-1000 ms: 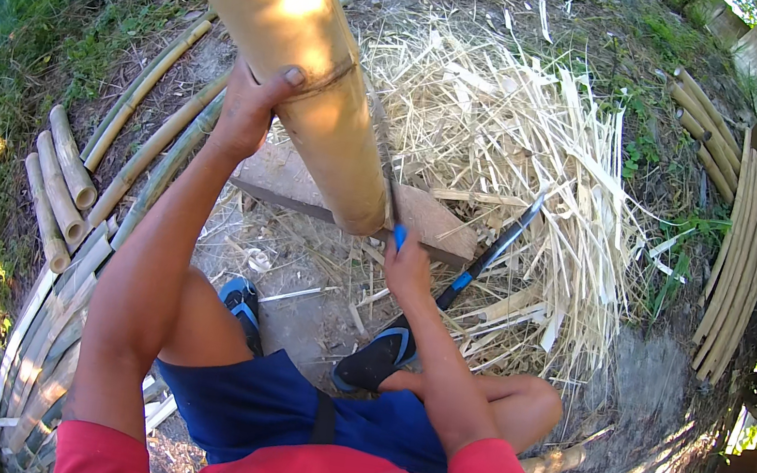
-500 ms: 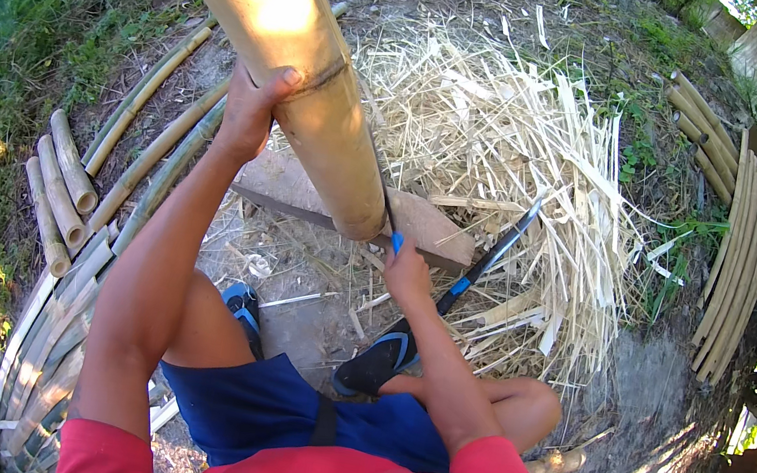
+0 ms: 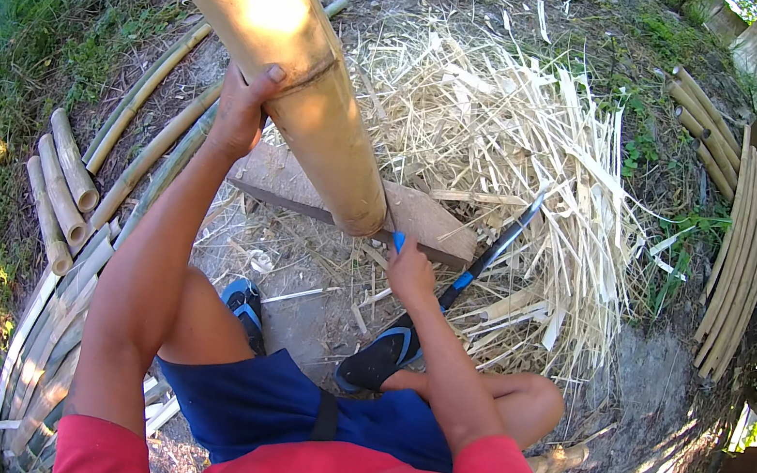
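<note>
A thick yellow bamboo pole (image 3: 321, 130) stands tilted, its lower end on a wooden block (image 3: 420, 218) and its top running out of view at upper left. My left hand (image 3: 243, 111) grips its left side just below a node ring, thumb on the front. In my closed right hand (image 3: 412, 274) is a knife with a blue-and-black handle (image 3: 399, 239), held low at the pole's right edge. Most of its blade is hidden by the pole. A second long blade (image 3: 499, 248) with a blue band on its black handle lies right of that hand, by my right foot.
A big heap of pale bamboo shavings (image 3: 510, 139) spreads beyond the block. Short bamboo tubes (image 3: 61, 201), long poles (image 3: 150, 95) and split strips (image 3: 53, 349) lie at left. More strips (image 3: 736, 266) and poles (image 3: 708, 129) lie at far right, near a wall.
The pole's upper part has tilted slightly left, and my left hand has moved left with it. Less of the knife blade shows beside the pole; my right hand has barely moved.
</note>
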Demonstrator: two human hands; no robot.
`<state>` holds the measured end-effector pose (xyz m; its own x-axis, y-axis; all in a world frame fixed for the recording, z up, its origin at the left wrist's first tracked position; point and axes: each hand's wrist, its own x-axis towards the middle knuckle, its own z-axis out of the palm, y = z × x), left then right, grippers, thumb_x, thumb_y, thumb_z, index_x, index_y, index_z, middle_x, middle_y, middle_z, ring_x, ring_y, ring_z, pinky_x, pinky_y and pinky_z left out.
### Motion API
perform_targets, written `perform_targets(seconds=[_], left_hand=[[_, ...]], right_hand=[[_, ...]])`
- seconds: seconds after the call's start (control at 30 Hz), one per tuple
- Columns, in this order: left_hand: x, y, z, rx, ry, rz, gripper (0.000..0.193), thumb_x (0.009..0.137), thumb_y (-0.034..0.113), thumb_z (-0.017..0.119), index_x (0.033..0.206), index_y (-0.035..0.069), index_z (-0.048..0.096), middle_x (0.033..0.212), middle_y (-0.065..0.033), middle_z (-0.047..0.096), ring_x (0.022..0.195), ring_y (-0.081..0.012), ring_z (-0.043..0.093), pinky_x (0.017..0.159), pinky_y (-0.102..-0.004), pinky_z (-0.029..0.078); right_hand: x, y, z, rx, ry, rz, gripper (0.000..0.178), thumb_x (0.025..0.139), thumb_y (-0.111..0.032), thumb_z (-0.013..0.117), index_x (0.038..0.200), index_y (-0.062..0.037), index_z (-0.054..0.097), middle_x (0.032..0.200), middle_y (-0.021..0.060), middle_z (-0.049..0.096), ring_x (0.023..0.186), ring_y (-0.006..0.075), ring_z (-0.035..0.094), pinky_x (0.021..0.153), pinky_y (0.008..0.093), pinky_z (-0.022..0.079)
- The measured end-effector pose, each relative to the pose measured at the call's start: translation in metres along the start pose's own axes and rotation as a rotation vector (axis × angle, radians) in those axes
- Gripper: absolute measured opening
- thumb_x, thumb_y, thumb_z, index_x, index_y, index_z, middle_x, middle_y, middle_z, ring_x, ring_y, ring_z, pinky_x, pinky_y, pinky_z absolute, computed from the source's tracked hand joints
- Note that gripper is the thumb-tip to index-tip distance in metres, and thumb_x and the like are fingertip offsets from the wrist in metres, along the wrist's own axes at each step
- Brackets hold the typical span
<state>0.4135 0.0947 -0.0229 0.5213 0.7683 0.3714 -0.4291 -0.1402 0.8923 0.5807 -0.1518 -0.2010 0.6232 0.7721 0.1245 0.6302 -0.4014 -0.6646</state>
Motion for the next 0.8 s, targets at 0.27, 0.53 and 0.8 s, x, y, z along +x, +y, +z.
perform_targets(seconds=[0.27,0.53,0.8], left_hand=[[-0.012,0.006,-0.028,0.026,0.024,-0.115,0.092,0.078,0.047,0.078,0.145,0.001,0.034,0.134,-0.012,0.051,0.127,-0.0251,0.049,0.109,-0.0413,0.041],[-0.016,0.009,-0.043,0.082,-0.106,-0.127,0.086,0.081,0.048,0.074,0.143,0.0,0.037,0.134,-0.0114,0.052,0.125,-0.0231,0.052,0.107,-0.0398,0.042],[-0.021,0.015,-0.016,0.398,0.057,0.05,0.078,0.082,0.05,0.069,0.136,-0.002,0.045,0.126,-0.0142,0.057,0.118,-0.0235,0.054,0.102,-0.0382,0.042]], right_hand=[[0.01,-0.023,-0.038,0.279,-0.013,-0.02,0.029,0.097,-0.019,0.06,0.118,-0.0033,0.049,0.073,0.019,0.065,0.067,0.037,0.068,0.061,0.0435,0.053],[-0.011,-0.008,-0.009,-0.179,-0.269,0.175,0.035,0.096,-0.024,0.058,0.12,-0.0008,0.046,0.085,0.0319,0.066,0.079,0.0519,0.066,0.071,0.0589,0.052],[-0.001,-0.035,-0.039,0.194,0.064,-0.017,0.032,0.095,-0.019,0.059,0.119,-0.0015,0.046,0.078,0.0279,0.065,0.075,0.0481,0.066,0.064,0.0548,0.05]])
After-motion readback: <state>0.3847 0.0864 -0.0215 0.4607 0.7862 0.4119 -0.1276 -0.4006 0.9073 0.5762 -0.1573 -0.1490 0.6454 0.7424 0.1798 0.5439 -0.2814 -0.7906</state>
